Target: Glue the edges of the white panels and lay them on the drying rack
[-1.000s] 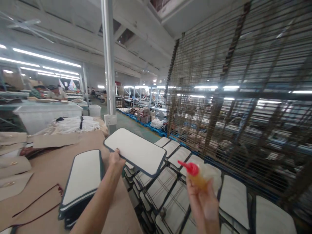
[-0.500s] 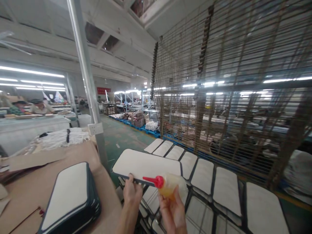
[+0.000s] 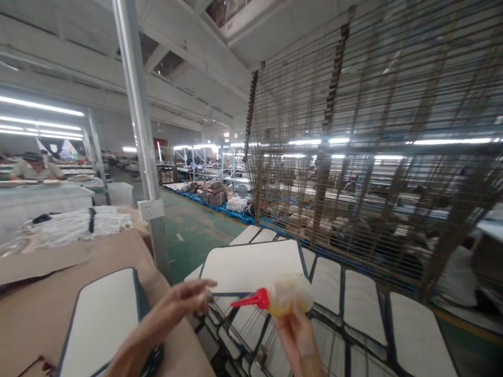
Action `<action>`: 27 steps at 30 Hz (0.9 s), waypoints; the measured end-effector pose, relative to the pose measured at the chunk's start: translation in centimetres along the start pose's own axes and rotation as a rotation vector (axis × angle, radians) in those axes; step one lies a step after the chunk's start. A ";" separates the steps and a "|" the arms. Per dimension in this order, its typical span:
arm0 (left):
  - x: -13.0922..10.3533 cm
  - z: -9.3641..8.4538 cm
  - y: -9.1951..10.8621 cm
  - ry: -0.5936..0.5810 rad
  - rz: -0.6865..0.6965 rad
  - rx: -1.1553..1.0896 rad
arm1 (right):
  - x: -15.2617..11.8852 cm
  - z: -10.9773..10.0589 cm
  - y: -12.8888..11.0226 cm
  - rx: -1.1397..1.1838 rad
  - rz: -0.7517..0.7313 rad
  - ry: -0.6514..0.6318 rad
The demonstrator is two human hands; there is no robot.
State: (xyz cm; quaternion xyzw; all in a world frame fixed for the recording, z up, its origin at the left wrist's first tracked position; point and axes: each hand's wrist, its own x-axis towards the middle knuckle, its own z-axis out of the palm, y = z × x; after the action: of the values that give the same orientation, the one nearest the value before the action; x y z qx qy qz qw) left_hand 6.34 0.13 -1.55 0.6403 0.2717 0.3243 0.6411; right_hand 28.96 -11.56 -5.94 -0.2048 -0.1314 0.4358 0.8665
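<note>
Bottle (image 3: 291, 296) sits in the right hand (image 3: 296, 335), fingers wrapped round its underside, the body lying nearly on its side with the red nozzle (image 3: 251, 299) pointing to the left. Some yellowish liquid shows low inside it. The left hand (image 3: 190, 299) has just come off the pale panel (image 3: 251, 264): a moment ago it had the near edge, and now the fingers reach out loosely with nothing in them that I can see. They hover right by the panel's near left corner; whether a fingertip brushes it, I can't tell from here. So the bottle is the one thing held, and the left hand is free.

The panel, pale with a dark rim, lies in front of both hands, overlapping the nearer end of the rows of similar panels (image 3: 363, 306). The bottle covers part of its near right edge. Long thin rods run across some of the rows below.

Over to the left, another dark-rimmed piece (image 3: 104, 314) lies on the brown surface (image 3: 126, 256), partly behind the left forearm. White cords (image 3: 106, 222) are heaped farther back. Beyond the post (image 3: 137, 104), a person (image 3: 35, 168) sits at work, and a tall rusty mesh (image 3: 334, 157) rises on the right.
</note>
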 end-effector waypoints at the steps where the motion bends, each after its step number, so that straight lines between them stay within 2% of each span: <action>1: 1.2 -0.8 1.9 0.100 0.091 0.082 | -0.3 -0.1 0.3 -0.024 0.014 -0.004; 2: 2.6 -1.3 3.6 0.167 0.155 0.148 | -0.6 -0.1 0.7 -0.048 0.026 -0.013; 3: 4.0 -1.4 5.0 0.186 0.207 0.222 | -1.0 -0.2 0.9 -0.067 0.039 -0.026; 5: 6.5 -0.9 6.8 0.226 0.308 0.349 | -1.5 -0.3 1.4 -0.078 0.058 -0.055; 6: 7.5 -0.5 7.2 0.222 0.300 0.406 | -1.7 -0.5 1.6 -0.070 0.068 -0.065; 8: 8.7 0.3 7.4 0.117 0.250 0.500 | -1.9 -0.8 1.7 -0.035 0.078 -0.063; 12: 9.1 0.4 6.9 -0.266 0.235 0.610 | -1.8 -1.7 0.9 -0.052 0.099 -0.090; 14: 9.1 -0.1 6.8 -0.346 0.255 0.605 | -2.0 -2.3 0.2 -0.111 0.133 -0.128; 16: 9.1 -0.7 6.6 -0.353 0.244 0.572 | -2.6 -2.8 -0.9 -0.144 0.147 -0.119; 19: 9.0 -1.6 6.5 -0.333 0.204 0.527 | -3.3 -2.8 -3.5 -0.140 0.015 0.028; 23: 8.2 -2.0 7.0 -0.428 0.142 0.476 | -2.8 0.1 -9.4 -0.207 -0.287 0.198; 24: 7.9 -1.8 7.2 -0.468 0.127 0.474 | -2.4 1.0 -10.9 -0.225 -0.357 0.215; 27: 6.7 -0.9 8.2 -0.585 0.070 0.484 | -1.1 3.6 -14.6 -0.319 -0.505 0.137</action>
State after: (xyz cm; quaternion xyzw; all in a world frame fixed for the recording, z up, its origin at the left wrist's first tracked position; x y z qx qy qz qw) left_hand 9.35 5.59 7.09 0.8477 0.1240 0.0760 0.5102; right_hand 37.04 -19.43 4.05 -0.3281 -0.1860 0.1658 0.9112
